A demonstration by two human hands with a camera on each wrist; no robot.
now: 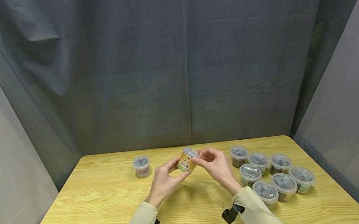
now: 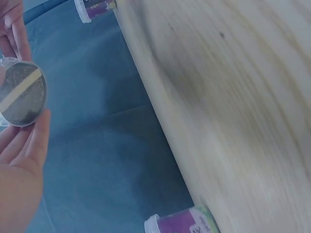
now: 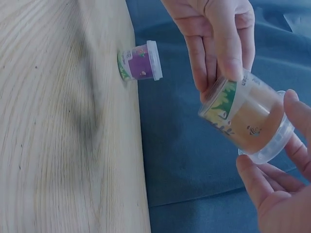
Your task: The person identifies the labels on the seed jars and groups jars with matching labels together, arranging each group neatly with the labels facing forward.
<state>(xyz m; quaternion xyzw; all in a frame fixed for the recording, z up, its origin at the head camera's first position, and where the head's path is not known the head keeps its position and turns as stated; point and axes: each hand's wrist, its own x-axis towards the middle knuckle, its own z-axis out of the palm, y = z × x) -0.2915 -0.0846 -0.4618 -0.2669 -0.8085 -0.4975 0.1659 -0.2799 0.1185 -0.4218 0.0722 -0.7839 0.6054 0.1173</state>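
Over the middle of the table, both hands hold a small clear plastic tub (image 1: 186, 160) with an orange and green label. My left hand (image 1: 163, 180) grips it near its base, thumb and fingers on opposite sides. The right hand (image 1: 217, 164) pinches the rim of the translucent lid (image 3: 274, 148) between thumb and fingers. From the right wrist, the tub (image 3: 245, 116) appears tilted, with a bee printed on its side. Its dark round base (image 2: 23, 94) faces the left wrist camera, crossed by a pale strip.
A lidded tub (image 1: 142, 166) with a purple label stands at the back left of the wooden table (image 1: 87, 220). To the right, several more lidded tubs (image 1: 284, 185) stand close together near the right forearm. A dark curtain (image 1: 145, 74) hangs behind the table.
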